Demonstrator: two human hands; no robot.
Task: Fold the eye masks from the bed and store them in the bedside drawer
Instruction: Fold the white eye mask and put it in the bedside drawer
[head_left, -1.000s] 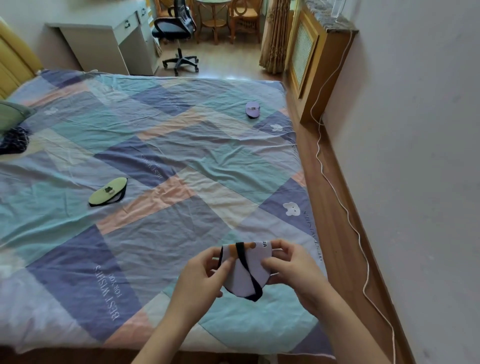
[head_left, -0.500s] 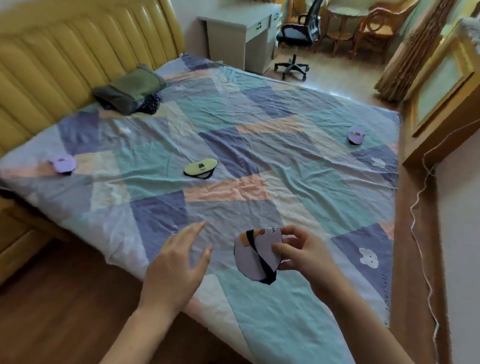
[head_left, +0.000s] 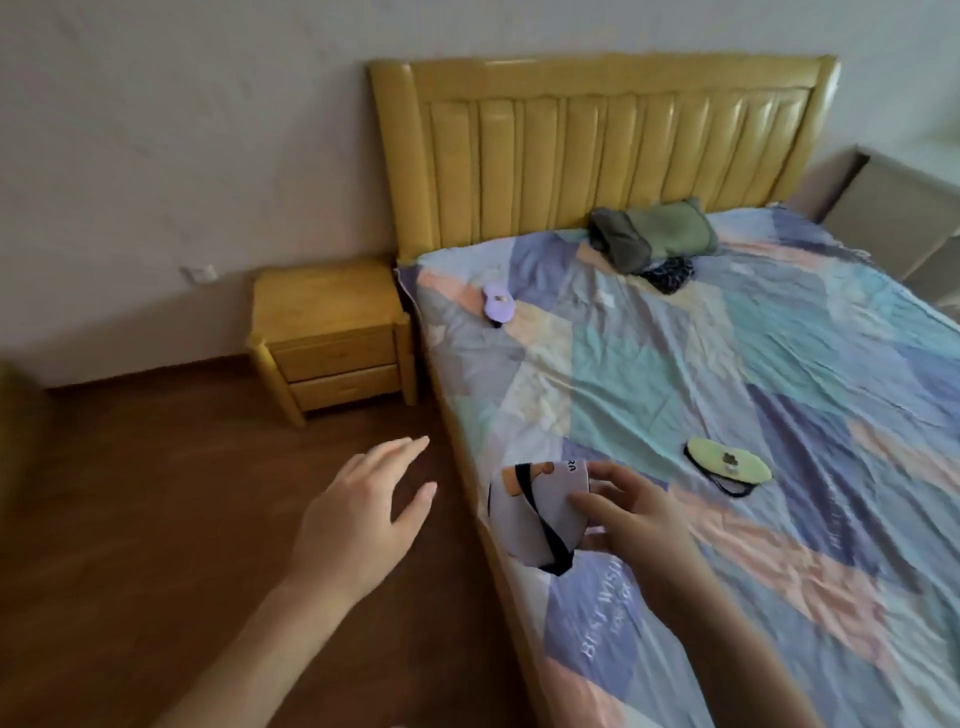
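Observation:
My right hand (head_left: 631, 514) holds a folded white eye mask (head_left: 540, 512) with a black strap over the bed's near edge. My left hand (head_left: 363, 512) hovers open above the wooden floor, fingers spread, pointing toward the bedside table (head_left: 324, 306). The yellow wooden table stands left of the bed, and both its drawers (head_left: 337, 356) are closed. A yellow-green eye mask (head_left: 727, 462) lies flat on the patchwork sheet right of my right hand. A purple eye mask (head_left: 498, 305) lies near the head of the bed.
A yellow padded headboard (head_left: 608, 150) stands against the wall. Folded green and dark clothes (head_left: 652, 236) rest by it. A grey cabinet (head_left: 893, 213) stands at the far right. Brown wooden floor (head_left: 156, 519) lies between me and the bedside table.
My left hand has let go of the white mask and moved out to the left. The view has swung left, from the foot of the bed toward the headboard and bedside table.

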